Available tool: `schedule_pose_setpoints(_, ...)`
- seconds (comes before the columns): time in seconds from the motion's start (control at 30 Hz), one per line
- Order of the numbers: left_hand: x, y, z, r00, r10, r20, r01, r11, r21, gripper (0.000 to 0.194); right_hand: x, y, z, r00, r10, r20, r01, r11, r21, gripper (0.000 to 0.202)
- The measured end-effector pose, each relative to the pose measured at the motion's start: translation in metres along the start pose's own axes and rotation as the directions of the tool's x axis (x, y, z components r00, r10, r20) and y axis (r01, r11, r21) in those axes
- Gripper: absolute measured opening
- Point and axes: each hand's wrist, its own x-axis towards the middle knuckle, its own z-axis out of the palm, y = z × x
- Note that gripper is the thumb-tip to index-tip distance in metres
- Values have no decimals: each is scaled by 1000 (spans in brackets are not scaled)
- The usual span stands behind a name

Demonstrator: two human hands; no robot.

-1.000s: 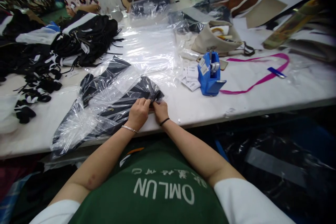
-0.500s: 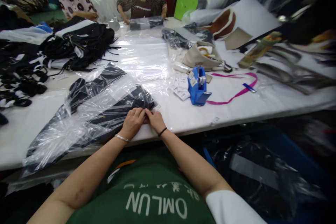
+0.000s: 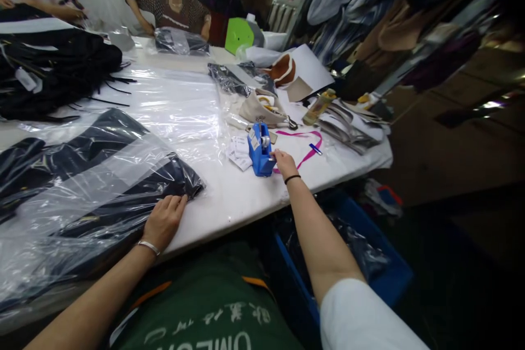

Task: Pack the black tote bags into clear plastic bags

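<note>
A dark garment in a clear plastic bag (image 3: 118, 180) lies across the left front of the table. My left hand (image 3: 166, 221) rests on the bag's near right corner, its fingers closed against the plastic. At the blue tape dispenser (image 3: 259, 156), my right hand (image 3: 284, 164) has its thumb and fingertips pinched at the cutting end; whether tape is between them is too small to tell. White paper tags (image 3: 238, 153) lie just left of the dispenser.
Black garments (image 3: 53, 65) are piled at the left, beside flat clear bags (image 3: 172, 98). A pink strap (image 3: 314, 147), a beige pouch (image 3: 262, 106) and a bottle (image 3: 319, 108) lie right. Two people are across the table; a blue crate (image 3: 389, 279) is below its edge.
My right hand has left the bag corner and moved right to the tape dispenser. My left hand has stayed at the bag. The camera view has turned right.
</note>
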Motion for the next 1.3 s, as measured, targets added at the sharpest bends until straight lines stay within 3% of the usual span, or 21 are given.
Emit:
schedule_pose_setpoints(0.07,0,0,0,1000,-4,-6,4,1000,3,39,2,-1,7,997,50,64,-53,997,52,37)
schedule_pose_setpoints(0.23,1,0,-1,999,1,-35,-2,999,-38,38,-39,4,7,984,-83,-158,102,988,115,40)
schedule_pose_setpoints(0.4,4,4,-6,999,-17,-35,16,999,-40,34,-67,34,3,987,108,-118,-81,974,213,39)
schedule_pose_setpoints(0.5,6,8,-11,999,-39,-3,39,999,-2,33,-70,47,-2,983,89,-163,-78,994,75,35)
schedule_pose_setpoints(0.57,6,9,-12,998,-57,14,57,998,6,32,-80,43,1,976,103,-191,-84,991,103,37)
schedule_pose_setpoints(0.63,7,9,-10,998,-68,19,68,998,9,32,-105,28,15,985,152,-85,-128,963,239,40)
schedule_pose_setpoints(0.7,6,9,-9,997,-72,11,72,997,13,32,-142,3,43,972,115,206,-173,941,292,42)
schedule_pose_setpoints(0.77,5,9,-7,997,-75,-3,75,997,13,32,-179,-24,81,862,-4,507,-136,961,239,40)
schedule_pose_setpoints(0.8,4,9,-6,997,-74,-10,75,997,8,32,-192,-36,101,812,-55,582,-82,975,207,39)
schedule_pose_setpoints(0.87,4,8,-5,997,-71,-24,71,997,-7,31,-206,-54,136,816,-105,569,77,994,72,36)
schedule_pose_setpoints(0.93,5,8,-5,997,-76,-31,75,997,-20,31,-207,-62,158,872,-122,474,211,968,-139,33)
schedule_pose_setpoints(1.0,7,9,-6,996,-84,-29,83,996,-27,30,-201,-61,167,898,-132,420,275,913,-301,31)
schedule_pose_setpoints(1.1,11,10,-7,996,-90,-20,90,996,-12,32,-193,-57,167,890,-142,434,309,886,-345,30)
schedule_pose_setpoints(1.2,19,8,-11,998,-64,16,64,998,6,35,-191,-54,160,875,-116,471,249,940,-231,27)
schedule_pose_setpoints(1.3,29,0,-19,997,18,77,-18,1000,-5,33,-195,-47,150,810,14,586,-69,995,71,25)
